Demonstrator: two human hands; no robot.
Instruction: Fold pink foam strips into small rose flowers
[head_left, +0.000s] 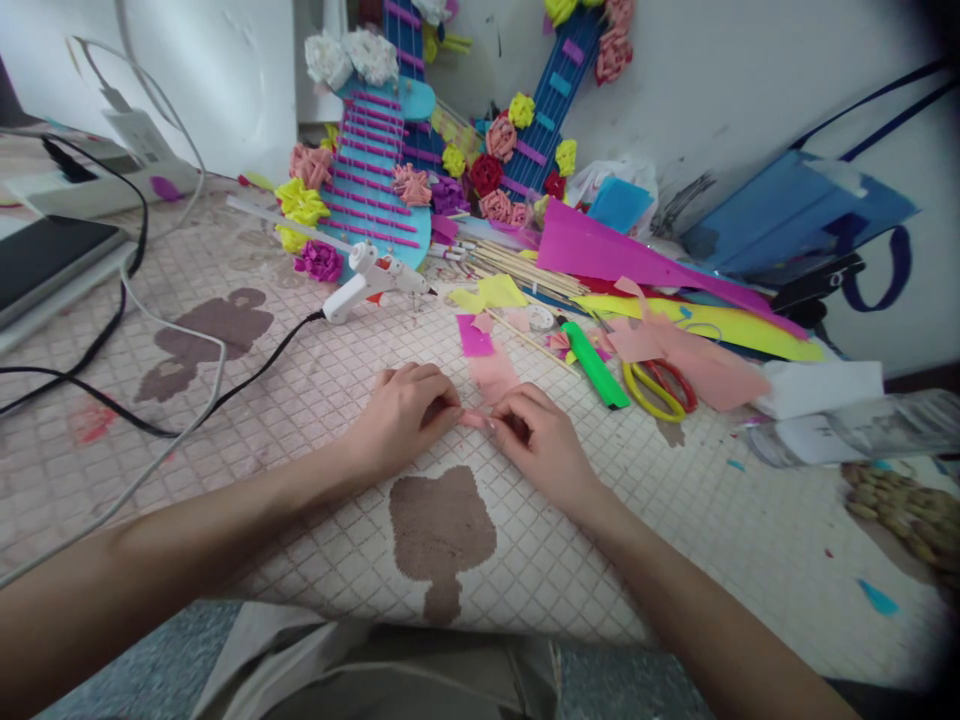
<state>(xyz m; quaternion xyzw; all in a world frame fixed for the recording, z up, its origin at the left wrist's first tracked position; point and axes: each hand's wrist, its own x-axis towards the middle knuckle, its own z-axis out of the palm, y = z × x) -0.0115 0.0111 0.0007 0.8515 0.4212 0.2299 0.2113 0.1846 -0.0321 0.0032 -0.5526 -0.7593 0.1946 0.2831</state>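
My left hand (405, 415) and my right hand (541, 440) meet at the middle of the quilted mat (300, 400), fingers curled. Between their fingertips they pinch a small strip of pink paper (474, 419), held low against the mat. Just beyond the hands lie a pale pink paper piece (493, 376) and a magenta scrap (474, 336). A white glue gun (371, 280) rests further back to the left, its black cord (247, 375) trailing across the mat.
Yellow-handled scissors (660, 388) and a green cutter (595, 364) lie to the right, beside pink, yellow and magenta foam sheets (675, 330). Blue guitar-shaped crafts with paper flowers (382, 170) lean at the back. A power strip (90, 185) and cables sit at left, a clear bottle (862, 428) at right.
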